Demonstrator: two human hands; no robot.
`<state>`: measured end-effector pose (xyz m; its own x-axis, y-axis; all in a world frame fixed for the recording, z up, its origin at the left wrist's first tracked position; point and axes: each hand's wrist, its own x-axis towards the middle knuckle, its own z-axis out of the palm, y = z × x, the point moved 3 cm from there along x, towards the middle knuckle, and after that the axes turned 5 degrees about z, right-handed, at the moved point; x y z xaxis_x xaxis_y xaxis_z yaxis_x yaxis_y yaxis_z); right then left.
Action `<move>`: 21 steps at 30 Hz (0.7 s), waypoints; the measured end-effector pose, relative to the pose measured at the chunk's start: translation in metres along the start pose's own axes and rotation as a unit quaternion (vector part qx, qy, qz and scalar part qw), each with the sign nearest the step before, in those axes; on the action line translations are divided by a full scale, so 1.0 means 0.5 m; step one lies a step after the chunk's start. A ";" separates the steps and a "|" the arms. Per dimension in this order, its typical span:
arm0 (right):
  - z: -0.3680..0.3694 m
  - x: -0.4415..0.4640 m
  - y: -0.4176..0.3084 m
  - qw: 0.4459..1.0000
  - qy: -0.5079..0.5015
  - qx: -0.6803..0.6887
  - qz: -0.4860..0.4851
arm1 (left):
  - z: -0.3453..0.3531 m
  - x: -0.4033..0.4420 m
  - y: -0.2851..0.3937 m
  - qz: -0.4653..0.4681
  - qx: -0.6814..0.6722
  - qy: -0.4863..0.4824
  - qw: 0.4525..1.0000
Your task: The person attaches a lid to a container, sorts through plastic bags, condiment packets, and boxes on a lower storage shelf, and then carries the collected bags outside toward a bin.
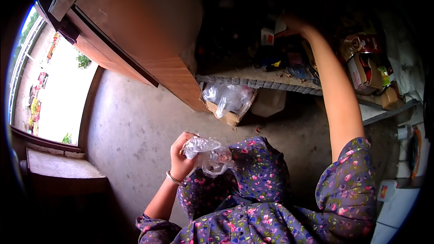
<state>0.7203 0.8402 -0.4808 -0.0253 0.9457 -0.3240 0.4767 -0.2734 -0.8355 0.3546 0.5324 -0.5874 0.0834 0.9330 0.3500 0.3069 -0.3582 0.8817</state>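
My left hand (181,154) is closed around a crumpled clear plastic bag (209,154), low in front of my lap. The bag hangs to the right of the fingers, and something brownish shows faintly through it. My right arm stretches up to the dark shelf, where my right hand (296,25) is in deep shade and slightly blurred. At its fingertips is a small white box (267,37) with a red mark; the fingers appear closed on its edge. Just below lies a small blue and yellow item (272,63) on the shelf.
Under the shelf edge (257,81) stands a cardboard box (231,118) stuffed with clear plastic bags, beside a pale container (269,102). Cartons and packets (364,70) crowd the right shelf. A wooden cabinet (167,77) and a bright doorway (68,90) are at left.
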 end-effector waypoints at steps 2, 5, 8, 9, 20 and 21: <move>-0.007 -0.020 0.010 0.999 0.025 0.021 -0.021 | 0.005 -0.003 -0.006 -0.016 -0.004 0.004 1.000; -0.069 -0.025 0.010 0.998 0.037 0.027 -0.049 | 0.013 -0.001 -0.010 -0.019 -0.008 0.008 1.000; -0.095 -0.019 -0.004 0.997 0.043 -0.004 -0.061 | 0.024 0.007 -0.004 -0.001 -0.012 0.004 1.000; -0.103 -0.020 -0.008 0.996 0.062 -0.020 -0.067 | 0.027 0.011 -0.001 0.007 -0.014 0.000 1.000; -0.081 0.063 0.011 0.985 0.063 -0.117 -0.112 | 0.031 -0.002 -0.007 -0.016 -0.007 0.003 1.000; -0.075 0.068 0.019 0.985 0.066 -0.116 -0.112 | 0.029 -0.004 -0.008 -0.022 0.001 0.009 1.000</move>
<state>0.7571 0.8763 -0.4831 -0.0459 0.9965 -0.0705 0.6611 -0.0226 -0.7500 0.3668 0.5322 -0.5960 0.0529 0.9474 0.3157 0.3115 -0.3160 0.8962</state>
